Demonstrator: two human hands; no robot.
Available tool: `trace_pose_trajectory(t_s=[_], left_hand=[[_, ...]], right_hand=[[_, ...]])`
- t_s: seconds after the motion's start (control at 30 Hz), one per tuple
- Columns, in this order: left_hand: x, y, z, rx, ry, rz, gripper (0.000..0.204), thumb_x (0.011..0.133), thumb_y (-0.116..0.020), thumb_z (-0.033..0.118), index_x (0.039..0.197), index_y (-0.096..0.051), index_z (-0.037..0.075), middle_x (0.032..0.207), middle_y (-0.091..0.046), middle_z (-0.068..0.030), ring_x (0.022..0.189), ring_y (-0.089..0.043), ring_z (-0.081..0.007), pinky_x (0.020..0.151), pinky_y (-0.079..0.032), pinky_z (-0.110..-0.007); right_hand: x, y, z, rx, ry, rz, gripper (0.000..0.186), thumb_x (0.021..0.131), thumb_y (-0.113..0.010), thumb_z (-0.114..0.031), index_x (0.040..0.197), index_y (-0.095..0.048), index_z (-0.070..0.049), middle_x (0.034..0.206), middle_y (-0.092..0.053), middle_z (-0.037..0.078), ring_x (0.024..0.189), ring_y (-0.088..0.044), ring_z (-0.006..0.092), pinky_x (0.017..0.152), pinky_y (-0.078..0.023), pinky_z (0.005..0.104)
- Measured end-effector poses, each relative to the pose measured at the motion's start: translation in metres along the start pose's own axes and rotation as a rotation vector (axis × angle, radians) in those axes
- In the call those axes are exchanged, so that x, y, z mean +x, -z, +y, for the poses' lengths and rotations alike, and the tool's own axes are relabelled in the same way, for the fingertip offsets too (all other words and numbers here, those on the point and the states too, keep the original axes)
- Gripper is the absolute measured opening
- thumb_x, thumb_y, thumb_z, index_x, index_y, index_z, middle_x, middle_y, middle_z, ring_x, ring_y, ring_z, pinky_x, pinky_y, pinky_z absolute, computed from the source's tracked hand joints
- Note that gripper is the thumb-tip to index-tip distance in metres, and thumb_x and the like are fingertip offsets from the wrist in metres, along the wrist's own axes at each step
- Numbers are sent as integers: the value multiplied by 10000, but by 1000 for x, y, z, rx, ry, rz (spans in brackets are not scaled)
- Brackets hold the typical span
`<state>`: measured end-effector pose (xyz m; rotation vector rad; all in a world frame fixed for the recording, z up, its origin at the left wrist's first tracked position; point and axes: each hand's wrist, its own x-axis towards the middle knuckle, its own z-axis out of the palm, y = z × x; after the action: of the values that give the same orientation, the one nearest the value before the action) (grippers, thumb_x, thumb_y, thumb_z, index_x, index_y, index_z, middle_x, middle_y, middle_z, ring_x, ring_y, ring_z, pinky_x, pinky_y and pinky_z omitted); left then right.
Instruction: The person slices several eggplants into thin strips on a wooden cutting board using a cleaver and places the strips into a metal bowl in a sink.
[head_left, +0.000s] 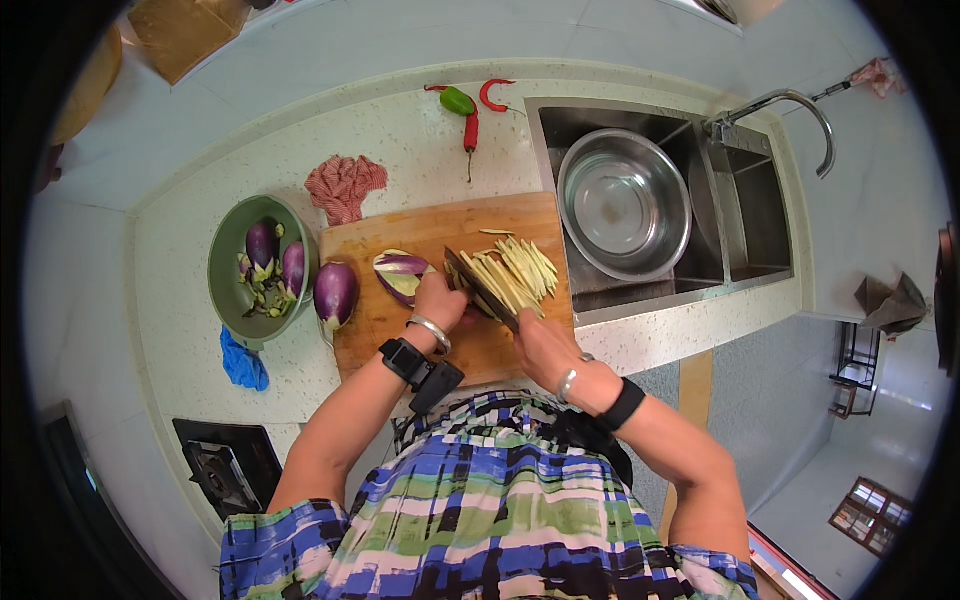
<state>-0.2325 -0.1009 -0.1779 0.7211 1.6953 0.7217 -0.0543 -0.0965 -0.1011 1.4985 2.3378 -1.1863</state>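
Note:
My right hand (546,347) grips a cleaver-like knife (477,285), its dark blade lying along pale cut eggplant strips (525,266) on the wooden cutting board (373,357). My left hand (438,300) is curled left of the blade, pressed on eggplant being cut, which is largely hidden by the fingers. Just beyond it lies a partly peeled eggplant piece (398,268). A whole purple eggplant (336,292) rests at the board's left edge.
A green bowl (225,290) of eggplants and trimmings, a blue cloth (244,370) and a red checked cloth (345,186) surround the board's left. Peppers (457,101) lie behind it. At right, a steel basin (624,205) sits in the double sink (750,215) below a faucet (820,125).

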Motion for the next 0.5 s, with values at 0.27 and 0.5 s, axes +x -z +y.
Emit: trace_pose_trajectory(t_s=[0.27, 0.5], left_hand=[[-5, 4, -3, -39, 36, -39, 104, 778, -570, -24, 821, -597, -114, 691, -633, -130, 526, -628, -202, 445, -519, -268], [-26, 17, -4, -224, 113, -62, 164, 799, -555, 80, 917, -587, -29, 804, -629, -87, 624, -636, -176, 527, -534, -284]], right_hand=[[37, -24, 33, 136, 135, 243, 188, 815, -552, -151, 875, -486, 14, 705, -579, 251, 709, -561, 431, 608, -432, 481], [18, -9, 43, 201, 126, 296, 211, 812, -557, -159, 900, -499, 24, 725, -570, 258, 755, -538, 452, 639, -420, 493]])
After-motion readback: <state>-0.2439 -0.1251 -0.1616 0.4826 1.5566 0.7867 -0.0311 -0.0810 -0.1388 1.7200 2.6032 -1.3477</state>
